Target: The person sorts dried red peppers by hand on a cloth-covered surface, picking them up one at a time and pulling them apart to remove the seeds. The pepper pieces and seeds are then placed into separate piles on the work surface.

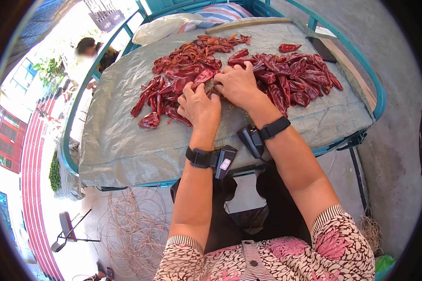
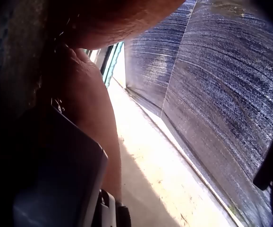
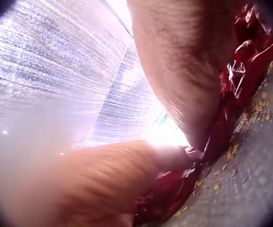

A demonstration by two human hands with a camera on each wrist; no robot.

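Observation:
Both hands are close together over dried red chili peppers spread on a woven sheet. My left hand (image 1: 199, 108) has its fingers bent around a dark red chili pepper (image 1: 210, 90) between the hands. From the right, my right hand (image 1: 239, 86) pinches at the same spot. In the right wrist view, the thumb (image 3: 127, 163) and a finger meet on a wrinkled red chili pepper (image 3: 217, 135), with pale seeds (image 3: 231, 153) scattered beside it. The left wrist view shows part of the hand (image 2: 91, 104) up close; its fingertips are hidden there.
A pile of whole chilies (image 1: 297, 77) lies at right, a flatter, torn-looking heap (image 1: 192, 54) at the back. A dark phone-like slab (image 1: 321, 49) rests at the back right. Teal cart rails (image 1: 75, 117) surround the grey sheet (image 1: 122, 154). A person (image 1: 86, 49) is beyond the left rail.

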